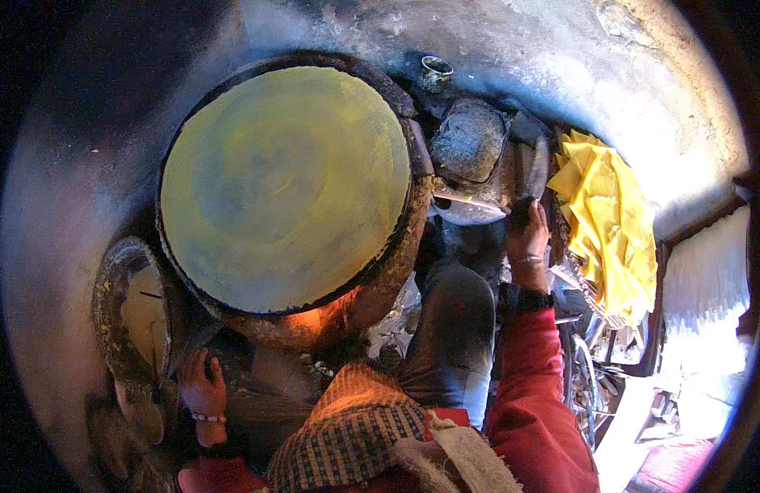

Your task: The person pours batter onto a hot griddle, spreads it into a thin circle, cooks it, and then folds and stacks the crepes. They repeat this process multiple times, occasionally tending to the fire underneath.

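A large round griddle carries a thin spread layer of yellow-grey batter point(287, 185); firelight glows under its front edge. At the lower left, beside a deep vessel holding pale batter point(147, 308), is my left hand point(204, 382), its fingers partly bent; whether it holds something is not clear. My right hand point(527, 231), arm stretched forward, is closed around the lower end of a long, blurred, dark flat tool point(538, 166), whose kind I cannot tell. Just right of this hand, folded yellow sheets, apparently thin flatbreads point(607, 228), lie piled on a woven basket point(592, 296).
Behind the griddle's right side stands a small soot-stained cup point(436, 66). A blackened block-like object point(469, 140) sits between griddle and right hand, with a pale curved piece point(469, 211) below it. Sooty walls curve around behind. Sticks and debris lie at the lower right.
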`<state>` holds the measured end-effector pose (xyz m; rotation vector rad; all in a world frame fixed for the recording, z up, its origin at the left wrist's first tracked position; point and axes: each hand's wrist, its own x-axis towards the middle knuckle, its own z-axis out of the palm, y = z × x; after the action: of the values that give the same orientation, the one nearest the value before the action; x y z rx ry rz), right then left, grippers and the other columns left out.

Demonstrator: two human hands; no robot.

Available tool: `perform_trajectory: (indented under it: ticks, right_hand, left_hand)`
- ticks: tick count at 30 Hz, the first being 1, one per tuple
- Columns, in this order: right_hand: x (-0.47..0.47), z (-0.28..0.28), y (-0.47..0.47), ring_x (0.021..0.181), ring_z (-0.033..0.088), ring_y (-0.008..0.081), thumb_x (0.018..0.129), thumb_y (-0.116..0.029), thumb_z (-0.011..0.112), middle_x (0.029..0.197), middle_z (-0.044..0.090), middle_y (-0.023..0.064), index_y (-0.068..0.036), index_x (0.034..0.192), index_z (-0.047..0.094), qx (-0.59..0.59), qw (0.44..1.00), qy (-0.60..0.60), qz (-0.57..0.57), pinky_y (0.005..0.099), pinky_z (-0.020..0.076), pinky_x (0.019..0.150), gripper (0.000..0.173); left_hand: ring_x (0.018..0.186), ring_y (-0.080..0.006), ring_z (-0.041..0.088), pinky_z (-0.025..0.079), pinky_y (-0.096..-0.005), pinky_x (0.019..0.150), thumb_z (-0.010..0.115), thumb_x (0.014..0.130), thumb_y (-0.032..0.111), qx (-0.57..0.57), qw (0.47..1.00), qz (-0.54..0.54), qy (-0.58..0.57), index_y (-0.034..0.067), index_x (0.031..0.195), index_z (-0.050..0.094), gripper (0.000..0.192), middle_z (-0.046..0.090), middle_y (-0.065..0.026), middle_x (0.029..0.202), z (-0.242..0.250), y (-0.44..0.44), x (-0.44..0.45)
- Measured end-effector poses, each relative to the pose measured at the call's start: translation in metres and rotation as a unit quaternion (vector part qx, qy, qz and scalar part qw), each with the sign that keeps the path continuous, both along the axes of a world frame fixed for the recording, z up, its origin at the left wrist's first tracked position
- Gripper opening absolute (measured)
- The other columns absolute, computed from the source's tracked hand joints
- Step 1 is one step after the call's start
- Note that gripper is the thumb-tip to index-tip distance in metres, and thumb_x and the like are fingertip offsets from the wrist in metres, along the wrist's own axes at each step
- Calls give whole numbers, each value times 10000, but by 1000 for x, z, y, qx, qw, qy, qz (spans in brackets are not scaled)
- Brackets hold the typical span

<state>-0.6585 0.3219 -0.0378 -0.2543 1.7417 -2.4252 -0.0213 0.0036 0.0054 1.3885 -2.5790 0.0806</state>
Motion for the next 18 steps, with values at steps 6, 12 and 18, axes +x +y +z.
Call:
perform_trajectory:
  ticks: [6, 12, 18]
  right_hand:
    - [74, 37, -44, 821, 575, 192, 983, -147, 504, 865, 599, 35, -72, 999, 580, -18, 989, 25, 145, 310, 462, 760, 108]
    - [149, 73, -73, 947, 562, 212, 990, -213, 470, 932, 606, 41, -102, 1052, 552, -235, 930, -239, 153, 324, 437, 865, 152]
    - [149, 60, -74, 976, 550, 196, 991, -189, 433, 896, 611, 30, -90, 974, 593, -186, 938, -128, 264, 298, 427, 889, 188]
  left_hand:
    - [988, -363, 659, 532, -509, 878, 576, 965, 342, 9, 1000, 6, 8, 93, 1108, 707, 315, 693, -153, 1113, 5, 0, -4]
    - [993, -359, 658, 530, -520, 874, 587, 958, 332, -5, 998, -31, 59, 100, 1098, 707, 296, 696, -140, 1100, 6, 1, 0]
    - [964, -345, 671, 548, -490, 834, 596, 953, 319, -9, 998, -26, 59, 100, 1076, 713, 276, 701, -132, 1080, 4, -1, 5]
